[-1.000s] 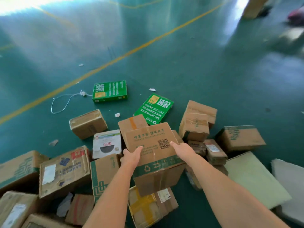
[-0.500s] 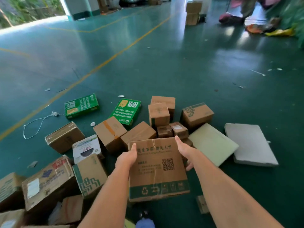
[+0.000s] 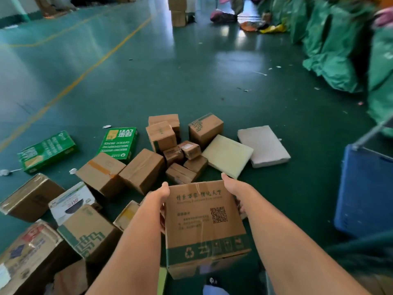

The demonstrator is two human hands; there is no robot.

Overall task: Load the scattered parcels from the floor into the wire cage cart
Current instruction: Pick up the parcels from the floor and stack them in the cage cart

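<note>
Lower centre of frame: brown carton (image 3: 205, 226) held off the green floor (image 3: 191, 81) between both hands. Top face shows Chinese print, a QR code at right, a green band with a recycling mark along the near edge; clear tape runs down the middle. Left hand (image 3: 162, 193) clasps the far-left edge, thumb on top, fingers wrapped down the side. Right hand (image 3: 232, 186) clasps the far-right corner; its fingers are mostly hidden behind the carton. Loose parcels (image 3: 142, 170) lie scattered left and centre, two green paper reams (image 3: 118, 142) among them. Blue cart panel (image 3: 364, 192) at right edge, cut off by the frame; its wire sides hard to make out. Green sacks (image 3: 331, 45) upper right, blurred. Bottom-left boxes are cropped.
</note>
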